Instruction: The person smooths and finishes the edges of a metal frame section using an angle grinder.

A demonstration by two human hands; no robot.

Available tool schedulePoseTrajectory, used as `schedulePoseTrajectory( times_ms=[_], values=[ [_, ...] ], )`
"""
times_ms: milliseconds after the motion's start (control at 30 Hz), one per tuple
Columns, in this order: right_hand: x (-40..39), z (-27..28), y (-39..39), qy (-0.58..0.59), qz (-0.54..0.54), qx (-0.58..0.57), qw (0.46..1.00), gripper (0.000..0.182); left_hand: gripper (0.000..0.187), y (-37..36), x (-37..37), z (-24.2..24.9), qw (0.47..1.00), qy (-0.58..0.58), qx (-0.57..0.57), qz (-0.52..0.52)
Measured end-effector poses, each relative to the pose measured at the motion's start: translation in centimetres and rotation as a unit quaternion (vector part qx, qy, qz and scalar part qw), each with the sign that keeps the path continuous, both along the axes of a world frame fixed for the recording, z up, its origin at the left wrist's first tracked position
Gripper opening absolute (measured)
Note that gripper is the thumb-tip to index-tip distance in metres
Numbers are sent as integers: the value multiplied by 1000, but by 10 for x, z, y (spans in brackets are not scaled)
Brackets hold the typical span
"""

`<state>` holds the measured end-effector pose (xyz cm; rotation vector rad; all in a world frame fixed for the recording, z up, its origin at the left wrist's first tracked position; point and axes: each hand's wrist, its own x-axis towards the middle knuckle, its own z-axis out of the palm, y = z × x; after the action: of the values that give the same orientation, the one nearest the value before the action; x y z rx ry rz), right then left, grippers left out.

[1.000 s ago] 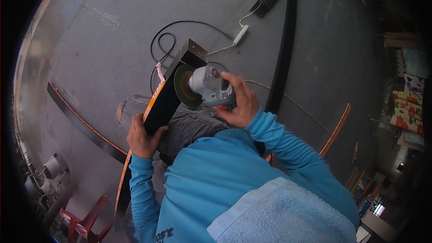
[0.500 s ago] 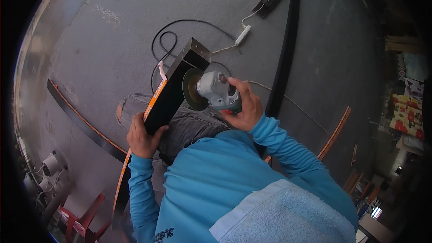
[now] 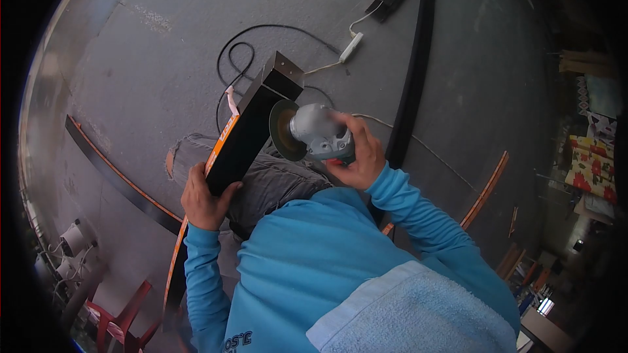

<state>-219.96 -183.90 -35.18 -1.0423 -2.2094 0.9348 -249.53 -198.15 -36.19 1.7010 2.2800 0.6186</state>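
Note:
My left hand (image 3: 207, 197) is wrapped round a long black metal profile (image 3: 252, 127) that lies slanted across my thigh. An orange printed strip runs along its left edge, with a loose pale flap of film (image 3: 231, 100) near the far end. My right hand (image 3: 361, 153) grips a grey angle grinder (image 3: 322, 132) by its body. The grinder's round disc (image 3: 286, 130) stands right beside the profile's right side, below a seam near its far end.
A black cable (image 3: 243, 44) loops on the grey floor beyond the profile, near a white power strip (image 3: 352, 48). Another long black profile (image 3: 414, 68) lies to the right, and one more (image 3: 121, 176) at the left. A red chair (image 3: 123, 317) stands lower left.
The grinder and my right hand have shifted slightly right, and the disc sits a little farther from the profile. My left hand keeps its hold.

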Motion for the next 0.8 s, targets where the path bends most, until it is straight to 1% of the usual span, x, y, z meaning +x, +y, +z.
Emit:
schedulePoseTrajectory(
  times_ms=[267,433,500,633,700,733,767,800],
  values=[
    [2,-4,7,-6,3,25,1000,89,71,0,0,1,1000,2,-8,3],
    [10,1,-6,4,13,7,1000,89,74,0,-2,-1,1000,12,-12,-2],
    [13,0,-7,9,10,0,1000,89,84,2,-5,-4,998,-46,-36,15],
    [22,-2,-6,4,4,1,1000,89,89,8,-20,-9,1000,-12,-27,-3],
    [27,-2,-3,0,-3,4,1000,89,86,11,-29,-15,994,-96,-59,-16],
    [28,-1,-1,-1,-6,12,1000,89,86,11,-32,-16,994,-94,-59,-16],
    [30,-1,0,-3,-8,20,1000,89,83,12,-34,-15,988,-142,-58,-14],
    [32,-1,0,1,-13,1,1000,89,80,11,-35,-13,980,-190,-56,-11]
  ],
)
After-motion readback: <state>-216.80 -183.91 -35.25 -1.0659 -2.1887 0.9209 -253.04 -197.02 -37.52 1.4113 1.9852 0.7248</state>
